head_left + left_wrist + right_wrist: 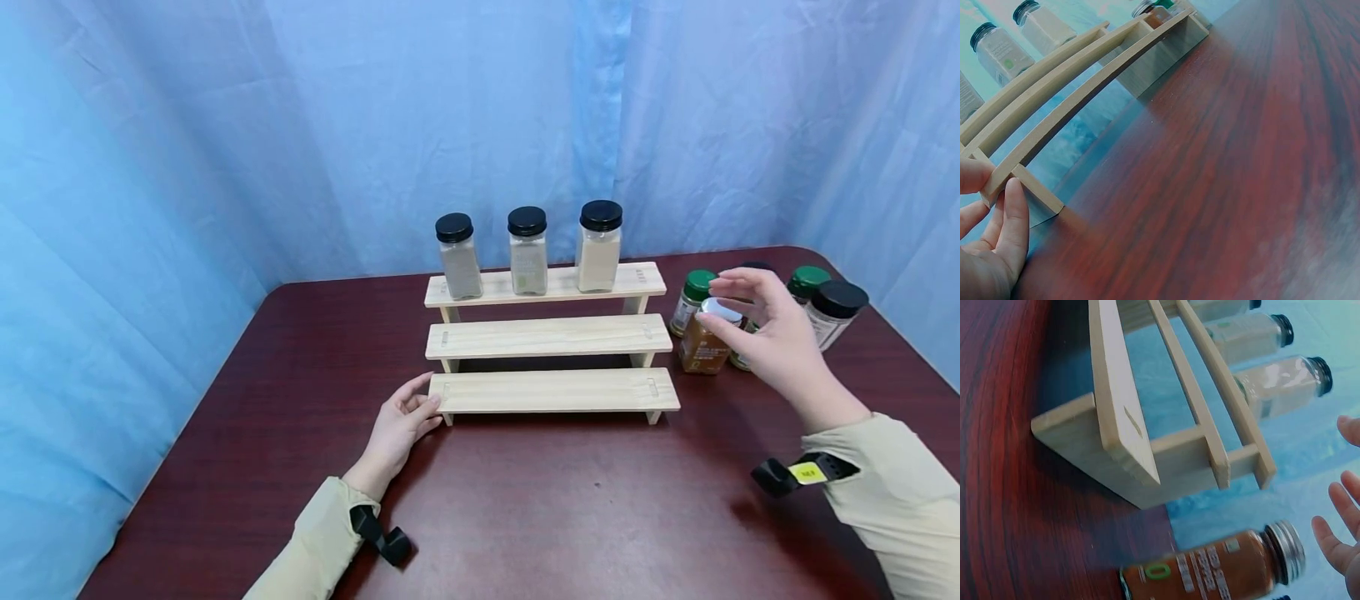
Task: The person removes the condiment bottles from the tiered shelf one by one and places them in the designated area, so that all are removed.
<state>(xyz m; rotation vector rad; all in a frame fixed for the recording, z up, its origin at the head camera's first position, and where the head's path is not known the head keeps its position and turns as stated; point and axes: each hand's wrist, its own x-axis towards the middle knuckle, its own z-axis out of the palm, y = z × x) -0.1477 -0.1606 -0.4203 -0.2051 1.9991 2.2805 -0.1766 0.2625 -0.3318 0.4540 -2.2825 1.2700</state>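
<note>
A three-step wooden spice rack (551, 392) stands on the table. My left hand (397, 429) grips the left end of its lowest step, thumb on top and fingertips underneath, as the left wrist view shows. At the right, my right hand (780, 342) is held over a group of jars, fingers spread and gently bent with nothing between them. Nearest to it is a spice jar of brown powder (1200, 572) with a silvery lid, upright beside the rack. Fingers and thumb stay apart from that lid in the right wrist view.
Three black-lidded jars stand on the top step: a left one (461, 258), a middle one (528, 254) and a right one (599, 250). Right of the rack are a green-lidded jar (693, 296), a black-lidded jar (834, 312) and others partly hidden. Blue curtains (450, 108) hang behind the table.
</note>
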